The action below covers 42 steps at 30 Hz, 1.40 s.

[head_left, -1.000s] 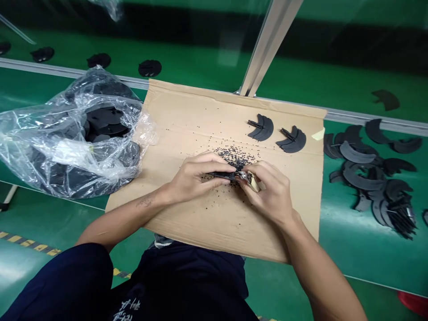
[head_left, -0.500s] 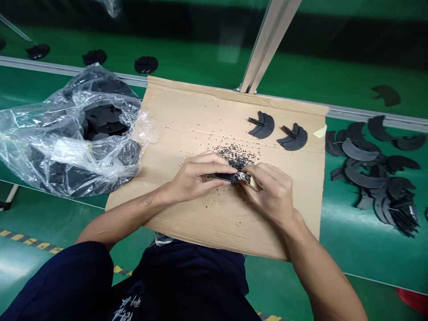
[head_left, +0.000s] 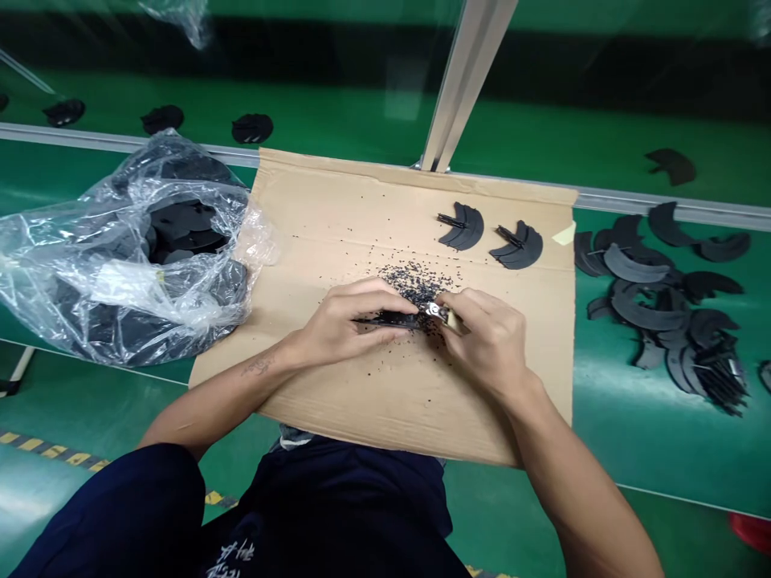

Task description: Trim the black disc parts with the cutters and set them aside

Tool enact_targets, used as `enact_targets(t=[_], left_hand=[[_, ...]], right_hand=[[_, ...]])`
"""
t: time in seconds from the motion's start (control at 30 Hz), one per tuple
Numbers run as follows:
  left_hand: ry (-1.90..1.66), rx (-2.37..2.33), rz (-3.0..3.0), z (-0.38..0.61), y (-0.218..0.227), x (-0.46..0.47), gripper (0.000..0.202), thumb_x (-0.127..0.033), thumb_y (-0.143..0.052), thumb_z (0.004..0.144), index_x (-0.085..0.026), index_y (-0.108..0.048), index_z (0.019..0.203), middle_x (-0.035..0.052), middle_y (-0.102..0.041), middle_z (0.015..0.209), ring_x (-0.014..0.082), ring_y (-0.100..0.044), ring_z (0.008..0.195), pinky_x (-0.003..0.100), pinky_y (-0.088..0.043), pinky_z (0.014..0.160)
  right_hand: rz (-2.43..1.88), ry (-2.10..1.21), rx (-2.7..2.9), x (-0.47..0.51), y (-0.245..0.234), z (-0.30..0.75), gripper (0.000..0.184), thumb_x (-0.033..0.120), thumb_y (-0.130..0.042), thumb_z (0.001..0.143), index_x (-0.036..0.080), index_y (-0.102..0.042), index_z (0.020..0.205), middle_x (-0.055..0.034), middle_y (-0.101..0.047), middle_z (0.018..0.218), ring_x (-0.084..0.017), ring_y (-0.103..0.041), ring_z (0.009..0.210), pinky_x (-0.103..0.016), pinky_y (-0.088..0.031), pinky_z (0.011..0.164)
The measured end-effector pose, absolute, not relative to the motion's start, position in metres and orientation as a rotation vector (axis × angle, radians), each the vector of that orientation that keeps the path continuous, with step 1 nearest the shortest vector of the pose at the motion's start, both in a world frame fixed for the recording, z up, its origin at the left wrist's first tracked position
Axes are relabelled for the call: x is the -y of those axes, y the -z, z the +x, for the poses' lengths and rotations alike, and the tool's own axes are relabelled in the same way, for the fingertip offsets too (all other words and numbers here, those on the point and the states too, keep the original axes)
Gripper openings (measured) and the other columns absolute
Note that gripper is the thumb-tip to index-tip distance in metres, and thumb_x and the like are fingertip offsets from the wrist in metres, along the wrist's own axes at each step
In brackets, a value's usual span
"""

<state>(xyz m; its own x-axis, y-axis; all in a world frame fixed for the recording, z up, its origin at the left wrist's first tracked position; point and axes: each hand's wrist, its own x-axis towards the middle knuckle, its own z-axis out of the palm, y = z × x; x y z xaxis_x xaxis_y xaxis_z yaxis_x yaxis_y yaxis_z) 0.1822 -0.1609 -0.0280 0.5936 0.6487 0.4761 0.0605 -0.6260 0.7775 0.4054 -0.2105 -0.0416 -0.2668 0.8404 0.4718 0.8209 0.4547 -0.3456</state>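
Observation:
My left hand (head_left: 346,321) is closed on a black plastic part (head_left: 394,319), gripping it between thumb and fingers over the cardboard sheet (head_left: 337,401). My fingers cover much of the part. In my closed right hand (head_left: 491,337) is a pair of nippers (head_left: 434,309) with a shiny metal head and a pale yellow handle, mostly hidden by the palm. Its head lies at the right end of the part; whether the jaws touch it I cannot tell. Small black clippings (head_left: 415,279) are scattered on the cardboard just beyond both hands.
Two curved black parts (head_left: 463,226) lie farther back on the cardboard. A clear plastic bag (head_left: 120,281) full of black parts stands at left. A loose pile of curved black parts (head_left: 647,309) covers the green table at right. A metal post (head_left: 467,88) rises behind the cardboard.
The nippers' head has shifted slightly up relative to the black part, and a little more space shows between my hands. The whole view has moved slightly.

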Motion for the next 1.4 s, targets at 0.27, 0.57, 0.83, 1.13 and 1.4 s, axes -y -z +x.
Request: enact_targets(t=[0.27, 0.57, 0.83, 1.13, 1.4], left_hand=[[-0.925, -0.69, 2.076, 0.181, 0.03, 0.159, 0.022, -0.024, -0.074, 0.088, -0.02, -0.074, 0.11, 0.007, -0.075, 0.1, 0.016, -0.07, 0.093, 0.029, -0.059, 0.081], [-0.707, -0.682, 1.745, 0.19, 0.031, 0.164, 0.019, -0.024, -0.075, 0.086, -0.019, -0.077, 0.103, 0.0064, -0.079, 0.103, 0.0184, -0.075, 0.096, 0.033, -0.06, 0.092], [-0.814, -0.723, 1.763, 0.185, 0.03, 0.162, 0.019, -0.027, -0.077, 0.084, -0.018, -0.078, 0.102, 0.0071, -0.079, 0.103, 0.0183, -0.075, 0.095, 0.033, -0.061, 0.091], [-1.078, -0.779, 1.827, 0.176, 0.026, 0.152, 0.02, -0.029, -0.081, 0.082, -0.021, -0.076, 0.099, 0.0057, -0.069, 0.102, 0.015, -0.066, 0.095, 0.03, -0.058, 0.084], [-1.164, -0.72, 1.63, 0.181, 0.034, 0.154, 0.024, -0.026, -0.076, 0.087, -0.018, -0.057, 0.097, 0.0023, -0.07, 0.097, 0.0113, -0.069, 0.09, 0.022, -0.059, 0.077]], right_hand=[[-1.525, 0.214, 2.235, 0.211, 0.041, 0.404, 0.008, 0.017, -0.058, 0.089, 0.021, -0.066, 0.09, -0.0034, -0.063, 0.073, -0.019, -0.05, 0.071, -0.033, -0.032, 0.063], [-1.477, 0.168, 2.276, 0.212, 0.038, 0.398, 0.01, 0.018, -0.056, 0.092, 0.021, -0.063, 0.097, -0.005, -0.061, 0.078, -0.021, -0.045, 0.075, -0.036, -0.028, 0.065], [-1.485, 0.082, 2.324, 0.209, 0.027, 0.401, 0.046, 0.028, -0.063, 0.086, 0.024, -0.053, 0.132, -0.0108, -0.065, 0.109, -0.031, -0.049, 0.105, -0.044, -0.04, 0.083], [-1.501, -0.43, 1.771, 0.209, 0.027, 0.405, 0.041, 0.034, -0.069, 0.086, 0.022, -0.06, 0.124, -0.0107, -0.067, 0.115, -0.026, -0.062, 0.097, -0.043, -0.053, 0.084], [-0.939, -1.383, 1.35, 0.212, 0.021, 0.403, 0.051, 0.043, -0.078, 0.082, 0.022, -0.063, 0.126, -0.0087, -0.07, 0.109, -0.022, -0.07, 0.098, -0.037, -0.059, 0.087]])
